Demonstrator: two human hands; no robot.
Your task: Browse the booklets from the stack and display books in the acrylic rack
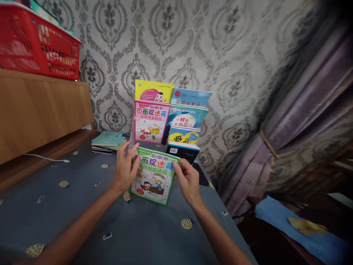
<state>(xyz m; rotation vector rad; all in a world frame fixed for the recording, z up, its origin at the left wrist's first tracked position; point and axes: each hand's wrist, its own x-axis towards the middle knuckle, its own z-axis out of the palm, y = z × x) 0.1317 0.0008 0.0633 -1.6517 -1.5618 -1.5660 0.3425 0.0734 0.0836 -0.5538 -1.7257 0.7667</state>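
A green-bordered children's book [151, 184] with cartoon figures and Chinese characters on its cover is held up, leaning slightly back, over the dark bedspread. At its upper left edge is my left hand [125, 167], thumb on the cover side and the other fingers bent around the corner. My right hand [189, 178] pinches the upper right corner, its thumb on the cover. Just behind stands a tiered rack of books: a pink book [151, 121], a yellow book [154, 90], a light blue book [191, 97], a teal book [187, 117], a blue-and-yellow book [184, 135] and a black book [182, 151].
A small stack of thin books [107, 140] lies left of the rack. Further left, a red plastic basket [41, 40] sits on a wooden cabinet [44, 110], with a white cable [46, 158] below. A tied purple curtain [256, 147] hangs right, near a blue cloth [278, 217].
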